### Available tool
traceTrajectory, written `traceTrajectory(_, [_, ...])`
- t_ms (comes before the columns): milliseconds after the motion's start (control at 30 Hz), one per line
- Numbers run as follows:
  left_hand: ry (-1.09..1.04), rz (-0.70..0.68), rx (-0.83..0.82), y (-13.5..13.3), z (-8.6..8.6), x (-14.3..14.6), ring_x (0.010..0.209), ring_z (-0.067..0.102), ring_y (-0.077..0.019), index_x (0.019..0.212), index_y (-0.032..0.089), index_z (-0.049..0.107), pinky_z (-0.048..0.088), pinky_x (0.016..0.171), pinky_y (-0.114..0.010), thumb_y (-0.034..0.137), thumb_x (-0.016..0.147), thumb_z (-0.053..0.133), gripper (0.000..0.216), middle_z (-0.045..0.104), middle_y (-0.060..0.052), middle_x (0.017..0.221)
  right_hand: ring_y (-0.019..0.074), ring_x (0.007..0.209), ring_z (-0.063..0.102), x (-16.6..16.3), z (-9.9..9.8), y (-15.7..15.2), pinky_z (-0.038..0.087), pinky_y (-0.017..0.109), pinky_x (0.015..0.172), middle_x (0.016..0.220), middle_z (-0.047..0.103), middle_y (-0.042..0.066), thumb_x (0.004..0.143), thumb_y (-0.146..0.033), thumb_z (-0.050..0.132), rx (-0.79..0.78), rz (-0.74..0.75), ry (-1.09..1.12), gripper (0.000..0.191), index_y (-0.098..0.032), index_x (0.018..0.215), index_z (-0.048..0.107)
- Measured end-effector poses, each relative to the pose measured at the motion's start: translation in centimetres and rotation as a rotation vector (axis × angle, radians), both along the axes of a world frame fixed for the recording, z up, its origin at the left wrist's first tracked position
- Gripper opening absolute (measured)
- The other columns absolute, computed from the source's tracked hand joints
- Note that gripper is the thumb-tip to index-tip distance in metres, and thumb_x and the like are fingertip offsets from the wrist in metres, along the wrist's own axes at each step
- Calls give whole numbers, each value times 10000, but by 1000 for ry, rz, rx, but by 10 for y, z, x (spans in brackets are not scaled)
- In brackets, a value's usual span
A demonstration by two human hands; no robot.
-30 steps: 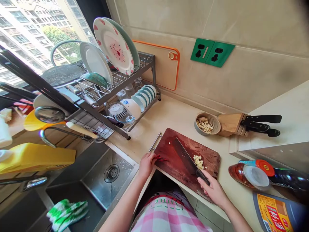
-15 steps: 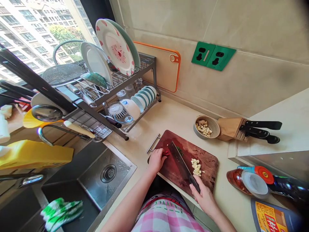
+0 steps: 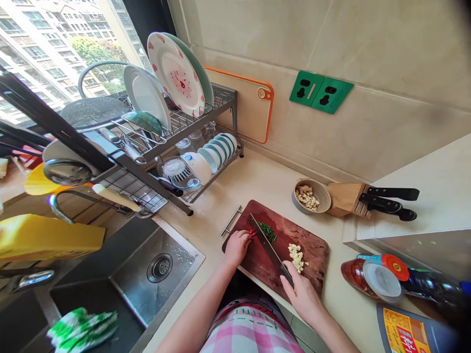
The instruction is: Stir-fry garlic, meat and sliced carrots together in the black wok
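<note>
A dark red wooden cutting board [image 3: 312, 247] lies on the counter in front of me. My right hand [image 3: 300, 294] is closed round the handle of a cleaver [image 3: 265, 243], whose blade lies across the board. My left hand [image 3: 236, 246] is closed on small red chili peppers [image 3: 252, 234] at the board's left end, right beside the blade. Green chopped pieces [image 3: 268, 231] lie just past the blade. A heap of chopped garlic [image 3: 296, 256] sits on the board to the right of the blade.
A basket of garlic and ginger [image 3: 311, 196] and a knife block [image 3: 355, 200] stand behind the board. A dish rack [image 3: 176, 127] stands left over the counter; the sink [image 3: 154, 269] holds a green cloth [image 3: 79, 328]. Bottles and jars [image 3: 390, 274] lie right.
The cleaver has moved left across the board toward my left hand, away from the garlic heap. My left hand has shifted onto the board with the red chili. Green pieces now show beside the blade.
</note>
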State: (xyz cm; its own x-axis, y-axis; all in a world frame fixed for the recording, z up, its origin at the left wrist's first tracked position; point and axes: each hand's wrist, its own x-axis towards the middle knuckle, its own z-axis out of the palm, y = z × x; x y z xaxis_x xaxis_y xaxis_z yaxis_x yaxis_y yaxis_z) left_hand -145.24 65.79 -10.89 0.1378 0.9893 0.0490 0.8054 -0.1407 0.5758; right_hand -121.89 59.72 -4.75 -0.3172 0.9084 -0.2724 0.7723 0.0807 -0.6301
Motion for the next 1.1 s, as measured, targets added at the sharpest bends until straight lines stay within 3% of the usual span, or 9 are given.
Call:
traceTrajectory(167, [-20,-25,6,3,0,0,895,618,-159,884,165,635,517,805,-364,230,890,520,132,666,-28,965,202,692,636,-11,9,19,434,277,624,796,673,57,902,-311,344,-68,72,-91,278,-212,1116,491])
traceTrajectory(333, [-45,-33,-2,5,-1,2,906,617,-160,876,162,635,515,813,-368,231,893,515,140,666,-31,976,225,709,655,-36,-2,39,388,270,583,794,689,121,915,-243,325,-122,122,-299,300,-126,1159,453])
traceTrajectory(467, [-56,-7,2,0,-1,2,913,618,-164,925,168,631,518,815,-371,225,890,520,129,663,-31,986,226,731,664,-49,-7,51,382,265,589,802,694,125,923,-258,332,-108,121,-288,304,-123,1172,442])
traceTrajectory(567, [-49,68,12,-7,-2,1,923,617,-175,1003,162,605,525,803,-376,237,880,538,159,649,-41,1013,218,730,663,-46,-4,50,379,259,588,791,689,102,924,-266,332,-95,130,-261,291,-138,1162,442])
traceTrajectory(667, [-33,112,9,-10,-4,0,880,620,-167,949,150,610,531,768,-361,234,879,539,131,650,-31,951,207,707,653,-37,5,44,375,257,586,776,677,82,929,-282,314,-73,133,-223,267,-154,1124,444])
traceTrajectory(867, [-13,66,2,-6,-8,-1,856,623,-154,881,156,628,528,772,-354,232,883,533,122,661,-19,910,217,687,651,-32,18,33,360,263,561,763,678,82,920,-258,341,-125,186,-280,235,-162,1094,466])
traceTrajectory(1000, [-6,36,-8,-5,-10,0,876,623,-157,879,159,633,525,791,-363,243,886,529,134,665,-25,933,246,727,668,-54,11,38,361,271,560,791,695,130,919,-248,363,-156,139,-412,280,-142,1158,465])
traceTrajectory(1100, [-4,43,-15,-7,-11,-1,894,624,-162,911,161,632,526,802,-371,240,885,532,130,664,-29,962,240,743,670,-64,2,46,368,266,571,816,696,129,925,-267,360,-139,128,-378,281,-153,1161,460])
